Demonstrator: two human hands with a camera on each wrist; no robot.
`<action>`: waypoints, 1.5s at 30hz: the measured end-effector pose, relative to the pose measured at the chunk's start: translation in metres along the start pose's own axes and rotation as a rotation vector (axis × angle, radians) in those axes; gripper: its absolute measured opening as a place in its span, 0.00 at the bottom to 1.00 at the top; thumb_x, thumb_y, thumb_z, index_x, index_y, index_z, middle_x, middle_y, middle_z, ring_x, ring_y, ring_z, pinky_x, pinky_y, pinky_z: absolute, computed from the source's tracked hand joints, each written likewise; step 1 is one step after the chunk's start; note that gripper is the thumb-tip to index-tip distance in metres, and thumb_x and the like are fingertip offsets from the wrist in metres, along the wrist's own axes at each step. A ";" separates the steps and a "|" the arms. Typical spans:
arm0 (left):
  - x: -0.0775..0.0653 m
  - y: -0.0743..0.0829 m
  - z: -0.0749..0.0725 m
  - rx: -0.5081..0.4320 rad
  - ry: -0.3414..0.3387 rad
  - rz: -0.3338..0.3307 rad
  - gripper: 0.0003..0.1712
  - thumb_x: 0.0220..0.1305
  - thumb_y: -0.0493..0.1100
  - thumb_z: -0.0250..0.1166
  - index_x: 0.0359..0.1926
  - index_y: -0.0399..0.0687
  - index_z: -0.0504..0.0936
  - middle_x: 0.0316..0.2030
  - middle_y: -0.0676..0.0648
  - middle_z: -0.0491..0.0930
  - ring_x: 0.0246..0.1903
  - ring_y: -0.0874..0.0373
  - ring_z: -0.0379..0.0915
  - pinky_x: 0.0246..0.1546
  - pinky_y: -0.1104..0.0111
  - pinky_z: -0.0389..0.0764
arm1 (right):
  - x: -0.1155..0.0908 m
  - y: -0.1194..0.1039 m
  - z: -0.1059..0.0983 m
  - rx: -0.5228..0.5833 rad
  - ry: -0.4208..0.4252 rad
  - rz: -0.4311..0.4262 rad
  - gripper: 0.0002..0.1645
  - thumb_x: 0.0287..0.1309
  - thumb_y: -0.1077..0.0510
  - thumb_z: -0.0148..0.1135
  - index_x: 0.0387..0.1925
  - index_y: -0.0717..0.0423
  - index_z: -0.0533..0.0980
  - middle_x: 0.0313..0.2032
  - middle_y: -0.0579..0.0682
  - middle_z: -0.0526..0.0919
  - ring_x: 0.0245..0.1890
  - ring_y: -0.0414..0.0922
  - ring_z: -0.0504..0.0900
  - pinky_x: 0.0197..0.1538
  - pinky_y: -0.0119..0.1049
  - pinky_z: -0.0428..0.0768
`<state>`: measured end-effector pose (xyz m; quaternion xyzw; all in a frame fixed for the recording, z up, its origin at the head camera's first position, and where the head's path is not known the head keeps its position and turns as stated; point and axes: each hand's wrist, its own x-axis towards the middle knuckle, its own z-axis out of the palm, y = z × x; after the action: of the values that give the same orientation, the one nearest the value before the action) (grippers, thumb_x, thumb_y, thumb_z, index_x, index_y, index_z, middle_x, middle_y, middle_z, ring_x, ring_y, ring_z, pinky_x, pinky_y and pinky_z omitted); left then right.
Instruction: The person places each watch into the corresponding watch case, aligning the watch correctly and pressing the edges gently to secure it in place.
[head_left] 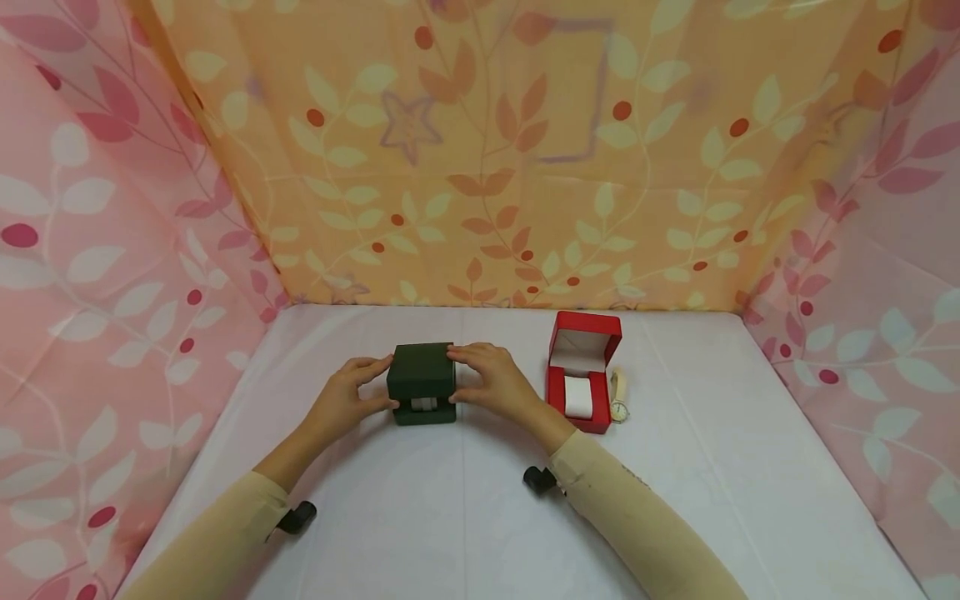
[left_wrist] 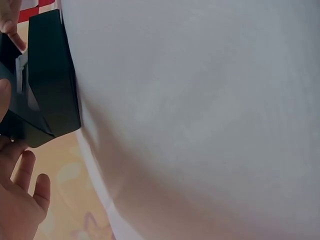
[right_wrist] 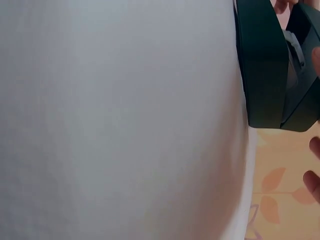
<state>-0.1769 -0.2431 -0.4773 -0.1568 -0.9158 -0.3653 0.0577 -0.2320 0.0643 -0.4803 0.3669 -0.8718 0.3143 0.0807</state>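
A dark green watch box (head_left: 422,371) stands on the white tabletop with its lid partly raised. Through the front gap shows something pale and band-like inside, also visible as a pale strip (right_wrist: 296,47) in the right wrist view. My left hand (head_left: 341,396) holds the lid's left side, thumb low at the front and fingers higher up. On the opposite side, my right hand (head_left: 495,379) grips the lid the same way. The left wrist view shows the box base (left_wrist: 52,75) resting on the cloth.
Right of the green box stands an open red watch box (head_left: 555,387) with a white cushion (head_left: 577,397) in it. A wristwatch (head_left: 618,400) with a cream strap lies against its right side. Patterned curtains (head_left: 480,208) enclose the table at the back and both sides.
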 end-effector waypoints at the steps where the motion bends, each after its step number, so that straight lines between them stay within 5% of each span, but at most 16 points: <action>1: -0.001 0.000 0.000 -0.011 -0.008 -0.017 0.49 0.53 0.50 0.81 0.74 0.54 0.70 0.62 0.43 0.74 0.62 0.43 0.72 0.61 0.43 0.75 | 0.000 -0.001 0.000 -0.011 -0.003 0.018 0.47 0.48 0.43 0.82 0.69 0.48 0.75 0.65 0.46 0.79 0.67 0.46 0.73 0.68 0.53 0.68; 7: -0.005 0.004 0.002 -0.047 -0.033 -0.075 0.49 0.54 0.52 0.80 0.75 0.55 0.68 0.64 0.43 0.73 0.64 0.43 0.71 0.63 0.43 0.74 | -0.004 -0.008 0.002 -0.052 -0.027 0.098 0.46 0.49 0.41 0.81 0.68 0.49 0.75 0.61 0.46 0.83 0.65 0.46 0.75 0.69 0.51 0.69; 15: -0.008 0.006 0.004 -0.043 -0.020 -0.054 0.50 0.54 0.53 0.79 0.76 0.52 0.67 0.65 0.42 0.73 0.64 0.42 0.71 0.62 0.43 0.74 | -0.005 -0.011 0.002 -0.025 -0.049 0.113 0.45 0.50 0.44 0.81 0.69 0.51 0.75 0.62 0.47 0.82 0.65 0.47 0.75 0.71 0.52 0.67; 45: -0.016 0.023 0.018 -0.028 0.072 -0.158 0.48 0.50 0.55 0.82 0.71 0.49 0.73 0.61 0.39 0.79 0.61 0.41 0.75 0.60 0.45 0.76 | -0.011 -0.016 0.005 0.021 -0.042 0.133 0.43 0.49 0.45 0.81 0.66 0.54 0.78 0.59 0.49 0.84 0.62 0.48 0.79 0.67 0.47 0.74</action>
<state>-0.1541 -0.2187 -0.4789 -0.0718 -0.9174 -0.3868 0.0594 -0.2131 0.0593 -0.4805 0.3156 -0.8925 0.3201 0.0375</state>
